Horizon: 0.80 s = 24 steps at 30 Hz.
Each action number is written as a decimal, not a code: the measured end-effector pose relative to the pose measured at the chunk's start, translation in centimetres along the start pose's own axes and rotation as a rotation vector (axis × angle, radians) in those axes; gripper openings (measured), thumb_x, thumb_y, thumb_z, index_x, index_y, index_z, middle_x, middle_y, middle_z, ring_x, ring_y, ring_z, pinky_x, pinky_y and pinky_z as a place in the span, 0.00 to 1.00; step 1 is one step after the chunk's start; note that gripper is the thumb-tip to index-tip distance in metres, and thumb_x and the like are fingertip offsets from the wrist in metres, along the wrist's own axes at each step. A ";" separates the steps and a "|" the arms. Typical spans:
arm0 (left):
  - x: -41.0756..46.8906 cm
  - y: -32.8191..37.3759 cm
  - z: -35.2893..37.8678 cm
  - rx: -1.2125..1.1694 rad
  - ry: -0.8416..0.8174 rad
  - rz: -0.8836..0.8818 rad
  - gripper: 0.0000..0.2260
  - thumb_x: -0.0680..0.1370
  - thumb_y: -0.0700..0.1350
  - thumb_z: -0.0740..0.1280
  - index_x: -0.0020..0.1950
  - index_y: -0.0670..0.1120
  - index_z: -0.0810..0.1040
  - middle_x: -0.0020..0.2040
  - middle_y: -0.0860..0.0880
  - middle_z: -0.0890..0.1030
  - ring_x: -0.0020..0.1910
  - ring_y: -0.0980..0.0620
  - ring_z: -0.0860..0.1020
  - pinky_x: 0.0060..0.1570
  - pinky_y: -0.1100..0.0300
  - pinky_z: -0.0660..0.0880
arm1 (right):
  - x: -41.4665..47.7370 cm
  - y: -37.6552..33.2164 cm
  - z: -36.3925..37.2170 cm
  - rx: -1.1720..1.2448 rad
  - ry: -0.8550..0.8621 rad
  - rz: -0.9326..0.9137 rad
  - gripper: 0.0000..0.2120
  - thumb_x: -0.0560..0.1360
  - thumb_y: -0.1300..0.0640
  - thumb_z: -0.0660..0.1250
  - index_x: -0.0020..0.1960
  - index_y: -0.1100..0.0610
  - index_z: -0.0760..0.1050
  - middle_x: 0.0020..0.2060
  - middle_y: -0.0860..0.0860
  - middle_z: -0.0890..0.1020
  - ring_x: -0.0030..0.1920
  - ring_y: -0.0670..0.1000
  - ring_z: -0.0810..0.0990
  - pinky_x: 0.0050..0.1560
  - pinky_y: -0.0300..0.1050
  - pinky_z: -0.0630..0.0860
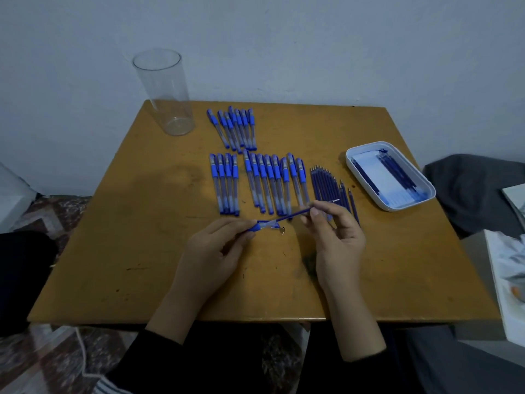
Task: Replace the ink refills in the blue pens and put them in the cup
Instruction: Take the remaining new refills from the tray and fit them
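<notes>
Home room: patterned carpet [56,362], low wooden table [142,280], plain wall [312,46].

One tall clear plastic cup [164,92] stands on the wooden table [142,251]. Three groups of capped blue pens lie there: eight at the back [234,127], four [225,183] and nine [274,182] in front. One white rounded tray [390,174]. The loose blue refills [329,184] overlap too closely to count.
</notes>
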State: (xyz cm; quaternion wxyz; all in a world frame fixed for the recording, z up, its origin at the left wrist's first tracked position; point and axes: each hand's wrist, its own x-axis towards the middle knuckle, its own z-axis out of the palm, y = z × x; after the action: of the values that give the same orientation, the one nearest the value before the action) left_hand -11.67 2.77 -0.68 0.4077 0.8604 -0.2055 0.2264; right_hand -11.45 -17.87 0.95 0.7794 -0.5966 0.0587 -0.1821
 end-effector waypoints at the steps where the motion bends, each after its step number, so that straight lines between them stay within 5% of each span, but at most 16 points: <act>1: 0.1 -0.1 0.0 -0.011 -0.004 -0.009 0.10 0.78 0.40 0.73 0.59 0.43 0.85 0.54 0.52 0.84 0.52 0.58 0.82 0.52 0.63 0.78 | 0.1 0.0 0.0 0.022 0.016 0.001 0.07 0.78 0.68 0.66 0.53 0.62 0.80 0.47 0.55 0.85 0.48 0.52 0.84 0.53 0.48 0.81; 9: 1.1 0.4 0.3 -0.021 0.050 -0.045 0.09 0.78 0.42 0.72 0.58 0.44 0.85 0.52 0.53 0.84 0.52 0.60 0.81 0.50 0.63 0.79 | 2.4 -2.0 -1.8 0.112 0.144 -0.020 0.09 0.79 0.67 0.64 0.57 0.60 0.78 0.50 0.54 0.84 0.50 0.50 0.82 0.51 0.43 0.80; 12: 2.5 0.9 1.4 -0.024 0.069 -0.011 0.07 0.79 0.42 0.72 0.57 0.44 0.85 0.50 0.53 0.84 0.50 0.59 0.82 0.49 0.63 0.79 | 4.2 -3.6 -3.8 -0.040 0.129 0.051 0.11 0.80 0.66 0.64 0.60 0.61 0.79 0.53 0.55 0.84 0.54 0.50 0.82 0.55 0.44 0.79; 17: 4.4 1.4 4.0 -0.058 0.037 0.034 0.11 0.79 0.41 0.71 0.60 0.42 0.84 0.53 0.50 0.85 0.52 0.55 0.82 0.51 0.58 0.80 | 6.2 -5.6 -7.4 -0.395 0.006 0.105 0.13 0.79 0.67 0.65 0.57 0.53 0.82 0.50 0.46 0.85 0.51 0.39 0.82 0.45 0.32 0.78; 24: 6.1 2.2 6.6 -0.048 -0.002 0.041 0.11 0.80 0.44 0.69 0.61 0.44 0.84 0.49 0.50 0.85 0.45 0.56 0.81 0.44 0.55 0.80 | 7.1 -4.7 -8.8 -0.698 -0.055 0.073 0.14 0.78 0.67 0.66 0.57 0.52 0.82 0.49 0.49 0.84 0.50 0.45 0.81 0.49 0.36 0.78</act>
State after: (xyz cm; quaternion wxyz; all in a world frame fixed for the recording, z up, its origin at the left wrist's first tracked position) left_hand -6.37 -4.81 0.29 0.4232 0.8463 -0.2287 0.2290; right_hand -8.59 -29.47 3.87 0.5358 -0.8292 0.1177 -0.1071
